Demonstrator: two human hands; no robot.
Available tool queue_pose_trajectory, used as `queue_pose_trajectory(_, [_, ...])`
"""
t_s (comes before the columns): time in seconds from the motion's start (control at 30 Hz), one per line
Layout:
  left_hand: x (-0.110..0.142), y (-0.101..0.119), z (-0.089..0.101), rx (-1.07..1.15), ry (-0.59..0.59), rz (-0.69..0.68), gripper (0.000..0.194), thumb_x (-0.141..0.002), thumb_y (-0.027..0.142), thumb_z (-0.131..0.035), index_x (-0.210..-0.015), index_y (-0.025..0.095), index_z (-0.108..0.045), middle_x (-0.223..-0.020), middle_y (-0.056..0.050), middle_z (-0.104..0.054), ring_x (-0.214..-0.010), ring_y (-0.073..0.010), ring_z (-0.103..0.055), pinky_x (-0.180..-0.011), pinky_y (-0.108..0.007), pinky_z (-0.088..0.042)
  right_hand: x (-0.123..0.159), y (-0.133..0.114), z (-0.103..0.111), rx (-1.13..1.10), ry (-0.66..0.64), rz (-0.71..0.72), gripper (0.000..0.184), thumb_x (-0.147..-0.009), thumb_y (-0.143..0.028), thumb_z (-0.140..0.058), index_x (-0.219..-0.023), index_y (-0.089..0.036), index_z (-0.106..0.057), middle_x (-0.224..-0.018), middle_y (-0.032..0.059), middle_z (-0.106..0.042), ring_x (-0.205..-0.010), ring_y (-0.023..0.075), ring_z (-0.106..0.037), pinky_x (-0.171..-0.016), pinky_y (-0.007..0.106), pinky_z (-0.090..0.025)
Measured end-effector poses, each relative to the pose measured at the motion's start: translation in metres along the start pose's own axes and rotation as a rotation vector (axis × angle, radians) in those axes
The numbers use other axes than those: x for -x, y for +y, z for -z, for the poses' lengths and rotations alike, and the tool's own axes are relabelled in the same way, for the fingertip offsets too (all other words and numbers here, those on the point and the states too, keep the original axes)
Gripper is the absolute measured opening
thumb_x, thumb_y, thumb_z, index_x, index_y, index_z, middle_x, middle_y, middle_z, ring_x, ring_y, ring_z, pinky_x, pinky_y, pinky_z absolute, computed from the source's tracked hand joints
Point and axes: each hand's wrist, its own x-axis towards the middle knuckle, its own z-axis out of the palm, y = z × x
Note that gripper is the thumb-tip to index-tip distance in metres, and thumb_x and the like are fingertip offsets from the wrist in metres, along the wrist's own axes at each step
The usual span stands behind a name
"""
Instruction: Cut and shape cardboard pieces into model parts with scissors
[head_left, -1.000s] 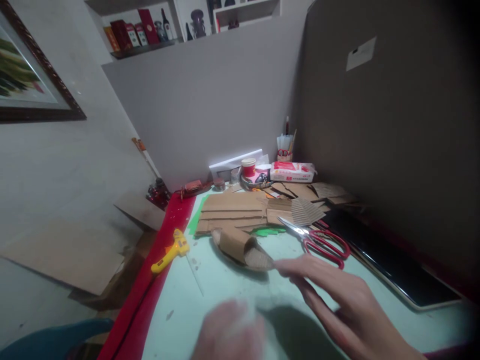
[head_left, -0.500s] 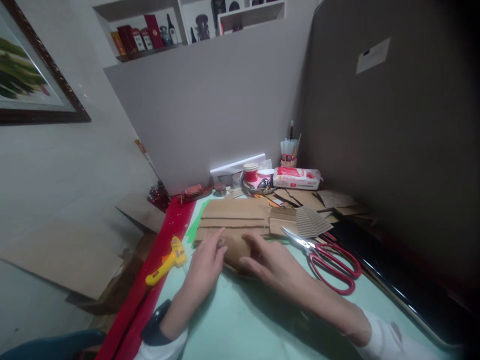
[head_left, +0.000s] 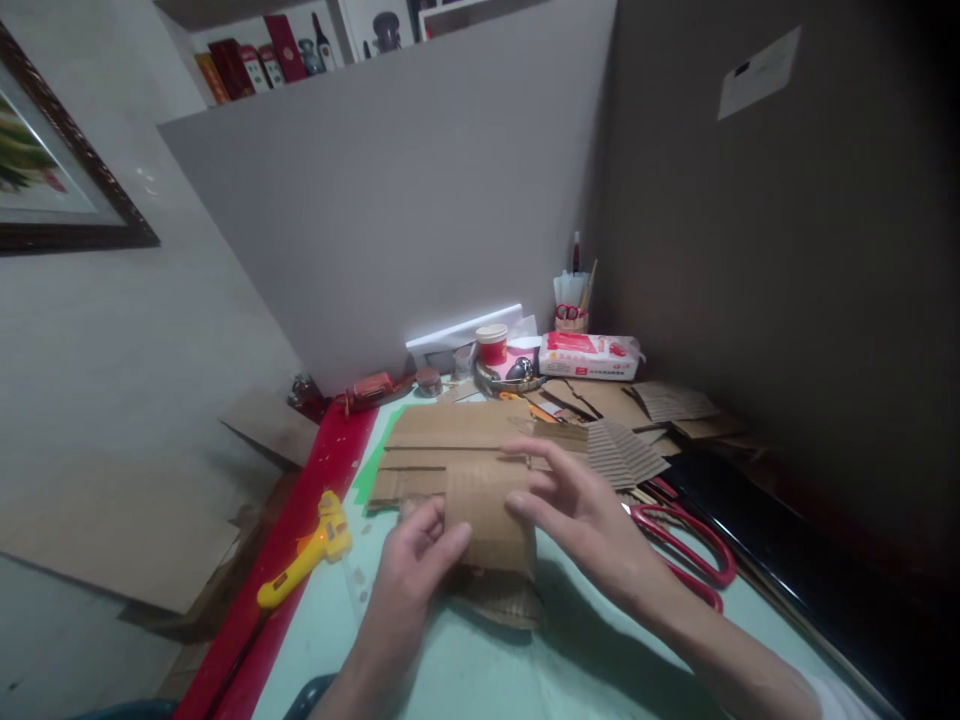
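Your left hand (head_left: 414, 562) grips the left side of the cardboard slipper (head_left: 489, 520), in the near middle of the surface (head_left: 319, 645). Your right hand (head_left: 592, 512) has bent fingers at its right edge; I cannot tell if they grip. Red scissors (head_left: 726, 574) lie right.

I see a pale wall (head_left: 217, 280) on the left with a dark-framed picture (head_left: 56, 165), glare streak across its glass. Grey panel (head_left: 390, 230) stands behind the worktop (head_left: 585, 660), which is mint green with a red strip (head_left: 259, 635) along its left side. White shelves (head_left: 348, 32) above hold red boxes (head_left: 283, 48) and bottles (head_left: 323, 43), cropped at my top edge. Dark panel (head_left: 750, 240) on the right carries a white label (head_left: 761, 72). Light's dim; far right goes nearly black.
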Motion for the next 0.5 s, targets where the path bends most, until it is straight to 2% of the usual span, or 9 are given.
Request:
queue_pose_trajectory(0.07, [0.003, -0.001, -0.001, -0.003, 0.002, 0.01, 0.035, -0.082, 0.042, -0.086, -0.106, 0.018, -0.08, -0.1, -0.01, -0.08, -0.091, -0.0257, -0.073, -0.074, -0.032, -0.058, 0.0, 0.002, -0.002, -0.015, -0.005, -0.01, 0.045, -0.089, -0.041, -0.066, -0.129, -0.023, -0.056, -0.087, 0.0003, -0.071, -0.09, 0.0232, -0.072, -0.077, 0.034, -0.055])
queue_pose_trajectory(0.2, [0.006, 0.0, -0.001, -0.01, 0.006, 0.005, 0.039, -0.082, 0.042, -0.087, -0.11, 0.015, -0.082, -0.092, -0.009, -0.079, -0.075, -0.0191, -0.067, -0.059, -0.025, -0.054, 0.002, 0.008, -0.004, -0.015, 0.005, -0.009, 0.045, -0.09, -0.043, -0.066, -0.128, -0.022, -0.057, -0.087, 0.0007, -0.066, -0.094, 0.0254, -0.071, -0.08, 0.036, -0.053])
queue_pose_trajectory(0.3, [0.008, -0.002, -0.001, 0.01, -0.017, 0.032, 0.044, -0.081, 0.042, -0.087, -0.114, 0.013, -0.082, -0.093, -0.011, -0.081, -0.077, -0.0214, -0.07, -0.06, -0.026, -0.056, 0.003, 0.014, -0.007, 0.007, 0.016, 0.016, 0.044, -0.091, -0.043, -0.064, -0.129, -0.021, -0.057, -0.092, 0.0027, -0.069, -0.096, 0.025, -0.07, -0.081, 0.036, -0.053])
queue_pose_trajectory(0.43, [0.009, -0.005, 0.001, 0.011, -0.025, 0.064, 0.046, -0.078, 0.045, -0.09, -0.112, 0.014, -0.083, -0.093, -0.011, -0.083, -0.08, -0.0247, -0.075, -0.06, -0.026, -0.057, 0.002, 0.015, -0.011, 0.086, 0.011, 0.08, 0.038, -0.092, -0.035, -0.06, -0.128, -0.021, -0.06, -0.088, 0.0026, -0.072, -0.086, 0.0228, -0.07, -0.075, 0.034, -0.054])
queue_pose_trajectory(0.5, [0.009, -0.007, 0.004, -0.006, 0.004, 0.066, 0.046, -0.076, 0.046, -0.092, -0.107, 0.014, -0.084, -0.088, -0.01, -0.083, -0.075, -0.0236, -0.075, -0.061, -0.025, -0.057, 0.003, 0.009, -0.01, 0.155, 0.029, 0.127, 0.038, -0.093, -0.031, -0.061, -0.13, -0.022, -0.061, -0.096, 0.0043, -0.076, -0.091, 0.0235, -0.072, -0.081, 0.036, -0.056])
